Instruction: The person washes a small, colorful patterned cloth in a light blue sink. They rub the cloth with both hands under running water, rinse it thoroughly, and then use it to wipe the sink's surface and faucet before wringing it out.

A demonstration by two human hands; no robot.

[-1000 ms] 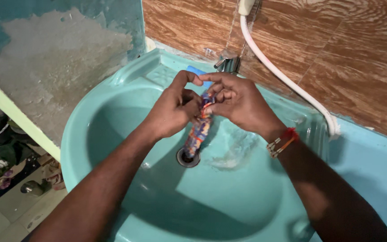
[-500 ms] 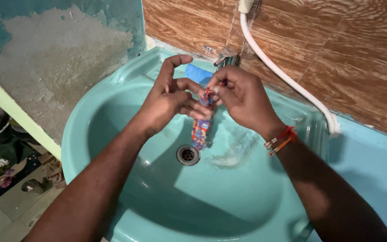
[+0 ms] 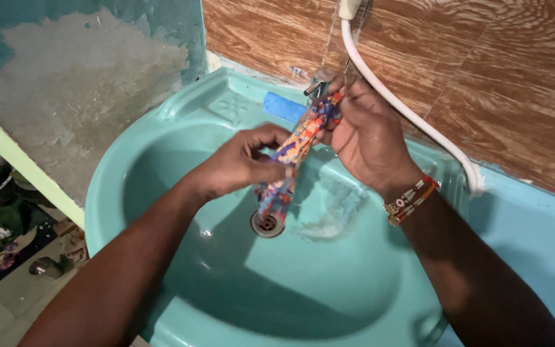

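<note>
A wet, twisted strip of multicoloured cloth [image 3: 288,168], orange, blue and red, hangs over the turquoise sink [image 3: 162,135]. My right hand [image 3: 362,135] grips its top end up by the metal tap [image 3: 319,85]. My left hand [image 3: 239,164] is closed around the cloth's middle, lower and to the left. The cloth's bottom end dangles just above the round drain [image 3: 267,224]. A beaded bracelet with red thread sits on my right wrist.
A blue soap bar [image 3: 284,106] lies on the sink's back ledge. A white hose [image 3: 412,115] runs down the brown wood-pattern tiles. A worn grey wall patch and a pale green frame [image 3: 20,167] stand at left, with clutter on the floor below.
My right hand has lifted the cloth's top end up and right toward the tap. My left hand has slid down to the cloth's middle, stretching it at a slant.
</note>
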